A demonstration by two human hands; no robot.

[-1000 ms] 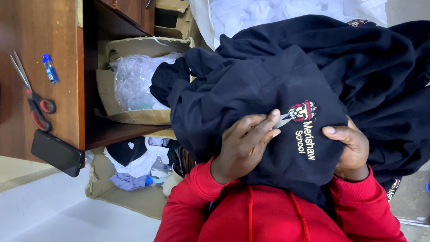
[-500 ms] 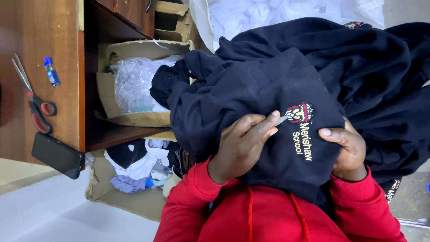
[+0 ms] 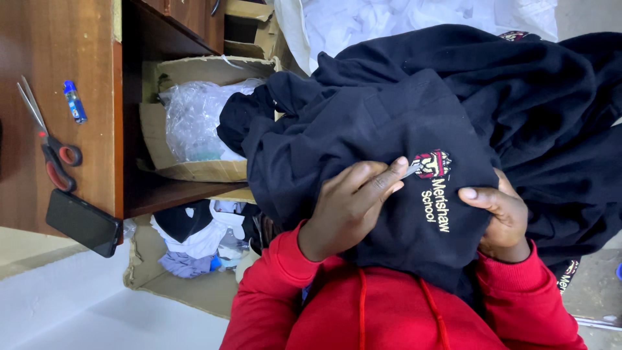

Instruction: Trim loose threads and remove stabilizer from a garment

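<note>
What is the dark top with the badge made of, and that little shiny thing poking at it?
The dark top looks like soft, matte knit fleece: it folds in thick, floppy creases. Its badge seems stitched thread, slightly glossy. The small tool held by the left hand looks like bare metal, since its tip gleams silver; most of it is hidden.

Person wears a bright red hooded top (image 3: 389, 311), filling the frame from about 6 o'clock out to 5 and 7; two red drawcords hang down its chest. Long sleeves end in ribbed red cuffs, one at the left hand (image 3: 350, 210) near centre, the other at the right hand (image 3: 502, 217) toward 4 o'clock. Both hands bare, no rings, watch or gloves visible; nails short and unpainted.
</note>
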